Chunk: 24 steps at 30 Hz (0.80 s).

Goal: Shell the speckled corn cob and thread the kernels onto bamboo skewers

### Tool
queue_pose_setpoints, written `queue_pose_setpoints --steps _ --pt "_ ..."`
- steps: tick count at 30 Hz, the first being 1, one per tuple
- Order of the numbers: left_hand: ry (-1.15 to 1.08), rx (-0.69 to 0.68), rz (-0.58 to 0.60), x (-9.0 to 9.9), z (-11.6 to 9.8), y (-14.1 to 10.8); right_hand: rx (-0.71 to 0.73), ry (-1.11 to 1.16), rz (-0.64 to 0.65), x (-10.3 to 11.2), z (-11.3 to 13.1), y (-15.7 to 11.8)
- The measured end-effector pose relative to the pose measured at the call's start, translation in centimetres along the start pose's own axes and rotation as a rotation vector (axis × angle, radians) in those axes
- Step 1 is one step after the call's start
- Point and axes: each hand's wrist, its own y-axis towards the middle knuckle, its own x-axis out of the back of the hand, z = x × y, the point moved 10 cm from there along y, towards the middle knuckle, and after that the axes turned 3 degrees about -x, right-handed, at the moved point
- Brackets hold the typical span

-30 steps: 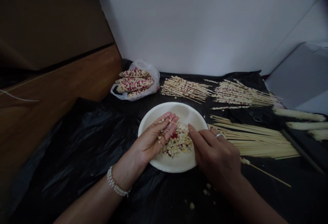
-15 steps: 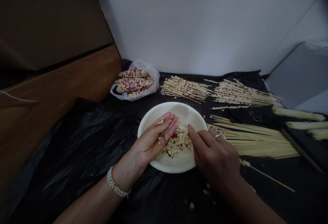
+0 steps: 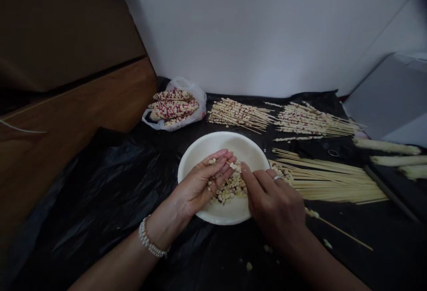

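Note:
Over a white bowl, my left hand is palm up, cupping several loose corn kernels. Its thumb presses toward the fingers, near the tip of a thin wooden skewer. My right hand is closed round that skewer, whose bare end sticks out behind the hand at the lower right. Pale kernels are threaded on it, some showing between the two hands and some behind the right wrist. Beneath my hands, a heap of pale and dark red kernels lies in the bowl.
A plastic bag holds speckled corn cobs. Two piles of kernel-threaded skewers lie along the wall. Bare skewers and stripped cobs are at right. Black plastic sheeting covers the surface; stray kernels lie on it.
My right hand and the skewer have shifted left, closer to my left hand, which has moved slightly right. A red patch seen in the bowl between my hands before is now out of sight.

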Motion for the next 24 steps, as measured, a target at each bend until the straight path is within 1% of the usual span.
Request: queue_pose_setpoints --steps 3,5,8,10,16,21,24 --pt "0.011 0.044 0.033 -0.4 0.5 -0.2 -0.009 0.024 0.027 -0.2 -0.1 0.1" --pt "-0.021 0.094 0.028 -0.4 0.9 -0.2 -0.018 0.03 0.04 -0.4 -0.3 0.1" --pt "-0.125 0.188 0.026 -0.5 1.4 -0.3 -0.025 0.002 0.011 -0.2 -0.8 0.0" --pt "-0.167 0.219 0.04 -0.6 1.4 -0.2 -0.033 -0.018 -0.008 0.0 -1.1 -0.1" --pt "-0.117 0.194 -0.054 -0.1 1.4 -0.2 -0.023 -0.002 0.014 -0.2 -1.0 -0.2" --pt "-0.065 0.14 -0.06 0.3 1.0 -0.1 -0.02 0.01 -0.001 0.0 -0.9 -0.1" --pt "-0.024 0.087 -0.03 0.4 0.6 0.1 -0.018 -0.013 -0.008 0.0 -1.0 -0.2"
